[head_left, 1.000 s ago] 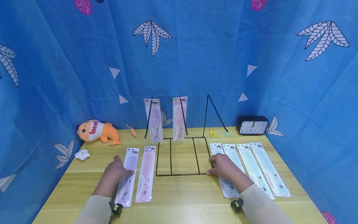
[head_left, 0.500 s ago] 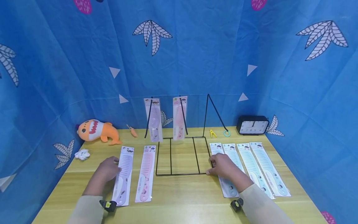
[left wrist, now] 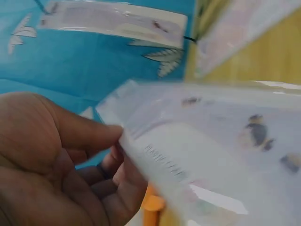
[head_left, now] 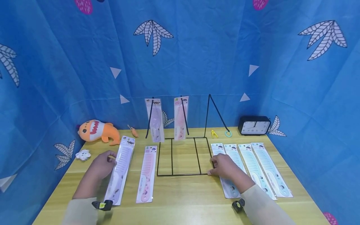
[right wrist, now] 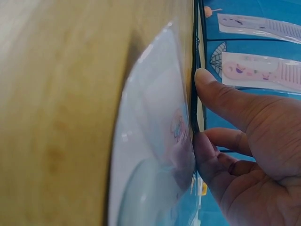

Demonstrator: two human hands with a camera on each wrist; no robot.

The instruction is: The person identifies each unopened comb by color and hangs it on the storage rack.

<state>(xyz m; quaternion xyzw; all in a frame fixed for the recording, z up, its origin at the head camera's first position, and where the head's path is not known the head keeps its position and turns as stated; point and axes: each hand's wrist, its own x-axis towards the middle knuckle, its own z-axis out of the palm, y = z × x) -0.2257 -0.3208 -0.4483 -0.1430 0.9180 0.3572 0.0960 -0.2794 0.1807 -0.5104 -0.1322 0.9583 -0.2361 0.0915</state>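
My left hand (head_left: 102, 164) pinches the left edge of a packaged purple comb (head_left: 121, 170) between thumb and fingers. In the left wrist view this comb pack (left wrist: 211, 136) is held off the table, tilted and blurred. My right hand (head_left: 226, 165) pinches the front right corner of the black wire rack (head_left: 172, 156). In the right wrist view the thumb and forefinger touch the dark wire (right wrist: 195, 84). From the rack's hooks hang a packaged purple comb (head_left: 157, 123) and a packaged pink comb (head_left: 178, 125). The rightmost hook bears no comb.
A packaged pink comb (head_left: 146, 176) lies left of the rack. Several packaged light-blue combs (head_left: 253, 168) lie at the right. Along the back are an orange plush toy (head_left: 98, 131), a yellow clip (head_left: 214, 134), a light-blue ring (head_left: 228, 134) and a black clock (head_left: 254, 126).
My left hand has moved left and pulled the purple comb pack leftward, away from the pink one, lifting it off the table. The right hand has not moved.
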